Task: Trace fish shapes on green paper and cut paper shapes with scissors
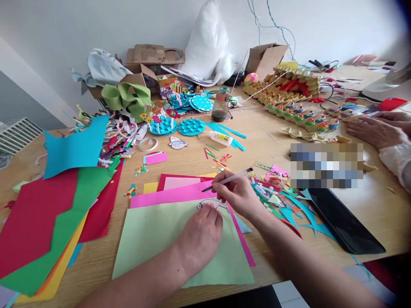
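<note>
A sheet of pale green paper [150,244] lies in front of me on top of pink paper [180,192]. Near its upper edge is a small white paper fish [200,205] with black outlines. My left hand [202,235] has its fingers bent and pressed together on the fish, covering part of it. In my right hand [239,192] is a slim pen [230,178], gripped with its point toward the left, above the paper. The right fingertips are close to the fish's tail end; whether they touch it I cannot tell.
Coloured sheets [35,218] are stacked on the left. Paper scraps [289,207] and a black tray [343,222] lie on the right. Farther back are a glue bottle [221,138], another paper fish [178,143], a glass jar [221,105] and egg cartons [263,95]. Another person's hands [369,130] rest at far right.
</note>
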Demonstrator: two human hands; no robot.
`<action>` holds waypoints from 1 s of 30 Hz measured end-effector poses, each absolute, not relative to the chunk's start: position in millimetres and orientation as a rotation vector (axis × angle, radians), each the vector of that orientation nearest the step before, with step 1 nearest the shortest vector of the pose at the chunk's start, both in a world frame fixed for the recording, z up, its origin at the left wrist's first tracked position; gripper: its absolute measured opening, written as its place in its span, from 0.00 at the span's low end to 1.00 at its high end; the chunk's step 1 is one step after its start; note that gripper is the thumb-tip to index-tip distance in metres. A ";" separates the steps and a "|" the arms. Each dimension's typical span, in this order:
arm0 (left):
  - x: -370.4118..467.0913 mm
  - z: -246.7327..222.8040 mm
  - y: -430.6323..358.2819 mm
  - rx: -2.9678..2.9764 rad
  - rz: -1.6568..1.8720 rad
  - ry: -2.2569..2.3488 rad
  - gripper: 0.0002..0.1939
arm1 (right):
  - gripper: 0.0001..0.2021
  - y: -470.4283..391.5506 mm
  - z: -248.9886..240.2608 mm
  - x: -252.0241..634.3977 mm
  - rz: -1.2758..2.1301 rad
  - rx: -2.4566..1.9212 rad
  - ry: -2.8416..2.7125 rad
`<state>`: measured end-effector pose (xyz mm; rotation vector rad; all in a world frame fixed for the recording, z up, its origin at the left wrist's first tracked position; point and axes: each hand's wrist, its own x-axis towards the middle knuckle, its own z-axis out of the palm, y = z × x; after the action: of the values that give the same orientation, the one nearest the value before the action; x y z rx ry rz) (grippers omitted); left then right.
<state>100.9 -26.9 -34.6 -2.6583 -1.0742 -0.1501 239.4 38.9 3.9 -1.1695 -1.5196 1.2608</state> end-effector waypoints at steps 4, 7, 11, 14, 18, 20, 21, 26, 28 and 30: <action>101.0 -34.8 -28.4 -2.689 -0.233 -1.144 0.15 | 0.04 38.6 -16.8 232.2 1.245 -1.203 -1.519; 101.7 -32.3 -29.1 -2.719 -0.203 -1.195 0.14 | 0.05 35.8 -24.5 236.0 1.146 -1.271 -1.567; 102.6 -31.9 -30.4 -2.724 -0.232 -1.216 0.15 | 0.07 36.1 -25.9 241.4 0.941 -1.356 -1.708; 102.8 -34.2 -32.1 -2.716 -0.226 -1.190 0.16 | 0.07 37.1 -26.2 241.9 0.879 -1.350 -1.785; 102.4 -36.2 -33.2 -2.700 -0.238 -1.166 0.17 | 0.06 37.5 -27.2 240.5 0.849 -1.298 -1.819; 102.3 -36.6 -33.0 -2.689 -0.257 -1.165 0.17 | 0.05 37.6 -27.7 240.3 0.855 -1.286 -1.818; 102.2 -36.6 -32.8 -2.688 -0.260 -1.164 0.17 | 0.05 37.6 -28.1 240.5 0.862 -1.285 -1.815; 102.5 -36.7 -33.0 -2.698 -0.249 -1.173 0.17 | 0.07 36.1 -31.0 243.1 0.931 -1.315 -1.789; 102.8 -36.8 -33.2 -2.700 -0.252 -1.187 0.17 | 0.08 35.8 -32.4 243.9 0.963 -1.317 -1.793; 103.0 -36.8 -33.1 -2.707 -0.234 -1.191 0.17 | 0.08 36.2 -33.6 244.2 0.993 -1.309 -1.795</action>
<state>103.0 -33.1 -36.8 -2.7070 -1.1906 -0.2337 244.2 36.2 -33.6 -1.3087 -1.7954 0.9930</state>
